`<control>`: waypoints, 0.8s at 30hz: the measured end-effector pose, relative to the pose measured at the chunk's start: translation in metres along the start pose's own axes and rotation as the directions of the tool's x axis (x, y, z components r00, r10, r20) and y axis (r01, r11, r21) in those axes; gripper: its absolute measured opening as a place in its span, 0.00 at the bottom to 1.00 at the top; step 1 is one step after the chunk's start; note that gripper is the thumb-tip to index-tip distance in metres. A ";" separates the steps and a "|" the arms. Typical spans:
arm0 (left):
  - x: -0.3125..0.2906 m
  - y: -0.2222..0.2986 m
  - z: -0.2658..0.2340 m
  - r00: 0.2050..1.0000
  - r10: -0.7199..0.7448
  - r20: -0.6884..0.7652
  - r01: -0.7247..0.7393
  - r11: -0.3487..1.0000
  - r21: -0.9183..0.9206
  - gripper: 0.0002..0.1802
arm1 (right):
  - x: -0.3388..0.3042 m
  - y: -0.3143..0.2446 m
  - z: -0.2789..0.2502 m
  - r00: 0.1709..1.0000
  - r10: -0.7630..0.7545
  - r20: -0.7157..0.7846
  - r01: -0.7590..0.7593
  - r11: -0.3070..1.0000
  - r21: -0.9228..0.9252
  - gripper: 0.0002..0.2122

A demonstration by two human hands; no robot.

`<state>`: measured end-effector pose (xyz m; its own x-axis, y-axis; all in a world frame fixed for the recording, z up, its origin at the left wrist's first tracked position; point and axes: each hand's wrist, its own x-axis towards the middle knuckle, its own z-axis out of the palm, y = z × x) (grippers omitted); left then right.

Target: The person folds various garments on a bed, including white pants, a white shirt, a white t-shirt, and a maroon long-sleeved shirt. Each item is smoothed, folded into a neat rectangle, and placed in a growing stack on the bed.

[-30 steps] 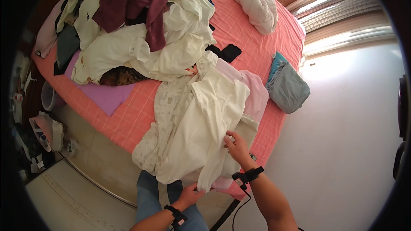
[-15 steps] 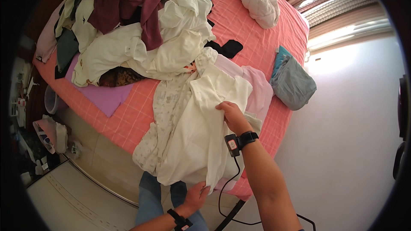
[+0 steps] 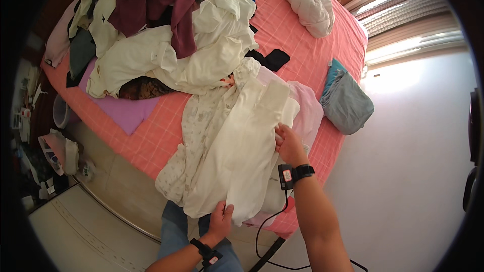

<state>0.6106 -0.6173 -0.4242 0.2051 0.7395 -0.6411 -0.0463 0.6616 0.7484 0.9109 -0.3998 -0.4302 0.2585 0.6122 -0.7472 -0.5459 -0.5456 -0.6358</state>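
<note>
A white garment (image 3: 247,156), soft and partly folded lengthwise, lies over the near corner of the bed; its exact kind is unclear. My right hand (image 3: 291,144) pinches its right-hand edge, fingers closed on the cloth. At the near end, my left hand (image 3: 220,220) grips the lower edge, thumb on top. Underneath and to the left spreads a pale patterned garment (image 3: 194,141) with a ruffled end. Pink cloth (image 3: 306,100) shows beyond the white garment on the right. Both wrists wear black straps with small devices.
A large clothes heap (image 3: 212,35), topped by a maroon garment (image 3: 174,0), covers the far left of the pink checked bed (image 3: 166,143). Black cloth (image 3: 275,59), a grey-blue bundle (image 3: 348,103) and a rolled white quilt (image 3: 307,2) lie farther back. A cable (image 3: 267,219) hangs from my right wrist.
My right hand has moved right, and the garment's folded edge has shifted with it. My left hand has moved left and slightly up along the near edge. The cloth looks flatter.
</note>
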 end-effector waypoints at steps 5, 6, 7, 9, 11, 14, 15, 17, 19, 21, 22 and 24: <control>0.000 -0.015 -0.005 0.994 0.006 0.108 -0.006 1.000 0.001 0.18 | -0.054 0.034 0.005 0.995 0.060 -0.076 -0.079 0.955 -0.287 0.12; -0.002 -0.016 -0.008 0.991 -0.040 0.127 0.038 0.999 0.021 0.18 | -0.059 0.042 0.001 0.997 0.069 -0.043 -0.080 0.937 -0.340 0.12; -0.003 -0.016 -0.010 0.986 -0.087 0.143 0.082 0.996 0.042 0.19 | -0.064 0.049 -0.002 0.997 0.082 -0.009 -0.079 0.917 -0.391 0.12; -0.012 -0.008 -0.016 0.992 -0.091 0.092 0.085 0.994 0.066 0.18 | -0.081 0.063 -0.006 0.999 -0.029 -0.032 0.017 0.953 -0.304 0.12; -0.014 0.001 -0.022 0.993 -0.098 0.064 0.092 0.992 0.083 0.17 | -0.093 0.071 -0.006 0.990 -0.126 -0.067 0.103 0.958 -0.268 0.12; -0.014 0.009 -0.033 0.996 -0.072 0.049 0.061 0.980 0.188 0.15 | -0.110 0.094 -0.017 0.976 -0.115 -0.185 0.034 0.919 -0.392 0.15; -0.015 0.006 -0.039 0.999 -0.031 0.008 0.027 0.958 0.284 0.14 | -0.115 0.109 -0.021 0.969 -0.136 -0.208 0.043 0.917 -0.397 0.16; -0.021 -0.011 -0.062 0.996 0.054 -0.074 -0.013 0.884 0.467 0.13 | -0.141 0.134 -0.026 0.914 -0.282 -0.292 0.160 0.911 -0.379 0.18; -0.014 -0.014 -0.085 0.942 0.298 -0.153 -0.169 0.818 0.550 0.18 | -0.183 0.153 -0.024 0.881 -0.260 -0.396 0.145 0.944 -0.297 0.18; 0.007 -0.002 -0.104 0.876 0.420 -0.237 -0.205 0.769 0.605 0.23 | -0.215 0.189 -0.041 0.920 -0.095 -0.379 -0.010 0.964 -0.266 0.15; 0.015 0.000 -0.112 0.930 0.317 -0.185 -0.174 0.825 0.538 0.26 | -0.223 0.207 -0.043 0.925 -0.050 -0.376 -0.051 0.965 -0.256 0.15; 0.033 0.001 -0.126 0.992 0.118 -0.054 -0.086 0.909 0.407 0.32 | -0.225 0.242 -0.038 0.932 0.034 -0.360 -0.126 0.964 -0.235 0.15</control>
<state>0.4938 -0.5770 -0.4661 0.1455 0.8182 -0.5562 0.3382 0.4872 0.8051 0.7509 -0.6917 -0.4230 0.5093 0.3466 -0.7878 -0.3714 -0.7372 -0.5644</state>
